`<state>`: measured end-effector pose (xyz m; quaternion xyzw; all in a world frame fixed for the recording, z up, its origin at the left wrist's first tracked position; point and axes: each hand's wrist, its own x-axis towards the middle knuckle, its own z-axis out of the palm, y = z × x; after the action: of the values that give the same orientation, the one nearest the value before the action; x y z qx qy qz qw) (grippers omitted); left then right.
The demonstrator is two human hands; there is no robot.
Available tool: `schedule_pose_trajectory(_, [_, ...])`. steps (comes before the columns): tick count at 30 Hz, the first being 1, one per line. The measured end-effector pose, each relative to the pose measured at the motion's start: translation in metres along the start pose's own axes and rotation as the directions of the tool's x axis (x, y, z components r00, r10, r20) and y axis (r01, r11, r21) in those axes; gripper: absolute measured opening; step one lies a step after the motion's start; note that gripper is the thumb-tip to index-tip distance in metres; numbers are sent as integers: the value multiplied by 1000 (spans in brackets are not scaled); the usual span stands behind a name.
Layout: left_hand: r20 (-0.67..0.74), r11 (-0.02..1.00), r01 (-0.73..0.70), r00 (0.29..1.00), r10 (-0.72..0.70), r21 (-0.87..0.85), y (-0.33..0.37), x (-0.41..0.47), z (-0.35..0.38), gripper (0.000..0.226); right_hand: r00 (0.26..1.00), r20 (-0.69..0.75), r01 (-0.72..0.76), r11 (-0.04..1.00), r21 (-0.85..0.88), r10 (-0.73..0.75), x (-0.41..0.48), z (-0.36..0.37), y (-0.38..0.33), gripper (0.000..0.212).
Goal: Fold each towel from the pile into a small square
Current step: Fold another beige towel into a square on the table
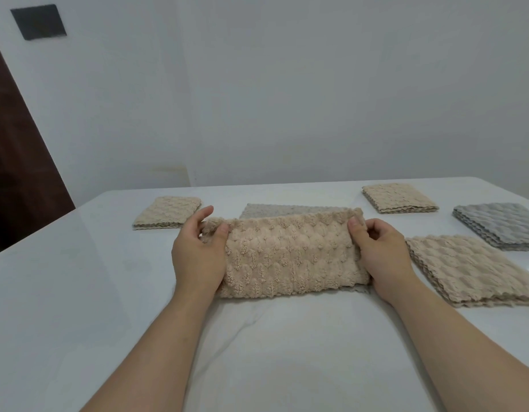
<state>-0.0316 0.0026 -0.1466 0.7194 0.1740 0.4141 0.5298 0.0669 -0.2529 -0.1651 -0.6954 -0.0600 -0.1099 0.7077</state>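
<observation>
A beige fluffy towel [290,257] lies folded into a long strip on the white table [64,278], straight in front of me. My left hand [198,257] pinches its left end between thumb and fingers. My right hand [379,257] pinches the right end the same way. A grey towel [275,210] lies flat just behind the strip, mostly hidden by it. On the right sits a pile of beige towels [477,272], laid flat and unfolded.
A small folded beige stack [168,211] sits at the back left. Another folded beige stack [398,198] and a grey stack [501,224] sit at the back right. A white wall stands behind the table; a dark door [16,162] is at the left.
</observation>
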Motion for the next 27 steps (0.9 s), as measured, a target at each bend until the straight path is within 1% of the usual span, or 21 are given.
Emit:
schedule_pose_trajectory(2, [-21, 999, -7, 1000, 8, 39, 0, 0, -1, 34, 1000, 18, -1, 999, 41, 1, 1, 0, -1, 8])
schedule_pose_trajectory(3, [-28, 999, -11, 1000, 12, 52, -1, 0, -2, 30, 1000, 24, -6, 999, 53, 5, 1, 0, -1, 6])
schedule_pose_trajectory(4, [-34, 998, -16, 999, 18, 60, -1, 0, -2, 27, 1000, 26, -9, 998, 61, 8, 1, 1, -1, 11])
schedule_pose_trajectory(7, [-60, 998, -22, 998, 25, 60, -1, 1, -2, 13, 1000, 15, 4, 997, 81, -5, 0, 2, -1, 17])
schedule_pose_trajectory(9, [-76, 998, -17, 997, 21, 55, -2, 2, -2, 10, 1000, -2, -3, 997, 78, 3, 0, 3, -2, 18])
schedule_pose_trajectory(11, [-83, 999, -14, 996, 18, 52, -2, 2, -1, 12, 1000, -3, -8, 997, 71, 8, 1, 3, -2, 16])
schedule_pose_trajectory(14, [-89, 999, -13, 996, 17, 41, -2, 2, 0, 17, 1000, -14, -7, 998, 60, 8, 2, 4, -2, 20])
schedule_pose_trajectory(18, [-76, 999, -17, 997, 20, 44, -1, 1, 0, 13, 999, -39, 22, 1000, -8, -22, 5, 3, 4, 20])
schedule_pose_trajectory(21, [-62, 998, -32, 997, 35, 54, 2, -1, -1, 17, 996, -75, 47, 998, -50, -51, 5, 3, 4, 26])
schedule_pose_trajectory(24, [-63, 996, -40, 997, 45, 82, 4, -3, -2, 19, 993, -89, 70, 995, -65, -76, 3, 3, 1, 28])
schedule_pose_trajectory(27, [-76, 991, -46, 996, 56, 128, 5, -4, -4, 20, 994, -83, 71, 994, -81, -77, 1, 2, -2, 24])
